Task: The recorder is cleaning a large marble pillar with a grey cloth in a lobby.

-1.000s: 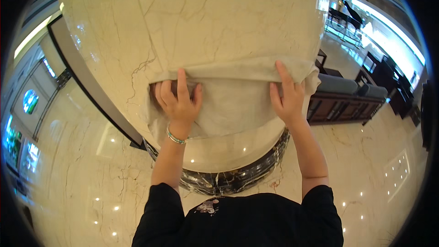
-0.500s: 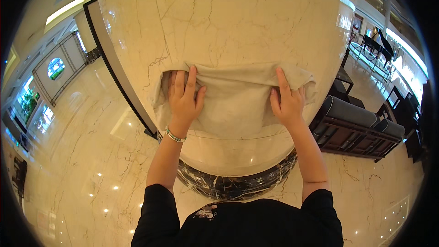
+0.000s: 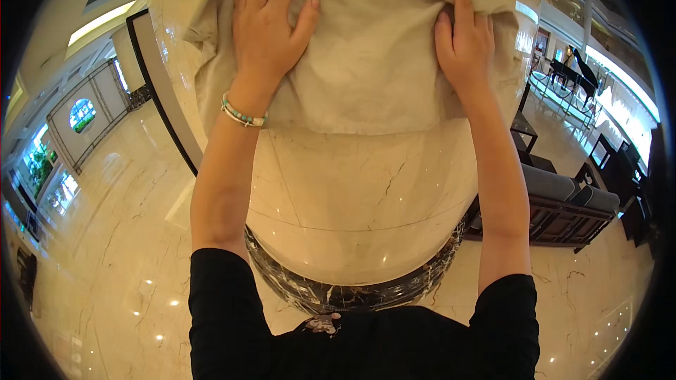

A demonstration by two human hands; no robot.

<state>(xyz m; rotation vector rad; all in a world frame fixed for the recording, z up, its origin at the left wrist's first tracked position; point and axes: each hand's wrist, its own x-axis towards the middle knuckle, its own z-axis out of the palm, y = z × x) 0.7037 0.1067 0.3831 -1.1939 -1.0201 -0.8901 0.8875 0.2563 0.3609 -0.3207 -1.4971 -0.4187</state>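
Observation:
A beige cloth is spread across a rounded, polished cream marble column, with folds along its upper part and bunched sides. On the cloth's left part lies my left hand, palm down, fingers stretched upward and thumb apart; a beaded bracelet circles that wrist. My right hand presses flat on the right part, its index finger pointing up and its thumb beside it. Its outer fingers are partly hidden by the hand and folds. Both arms reach up and forward.
Dark veined marble rings the column's foot. A dark-framed panel stands close on the left. To the right are a wooden sofa with grey cushions and, farther off, a black grand piano. The floor is glossy cream marble.
Both hands have slid up the column, carrying the cloth higher, and my arms are stretched farther. The hands have also spread apart, and more bare column shows below the cloth.

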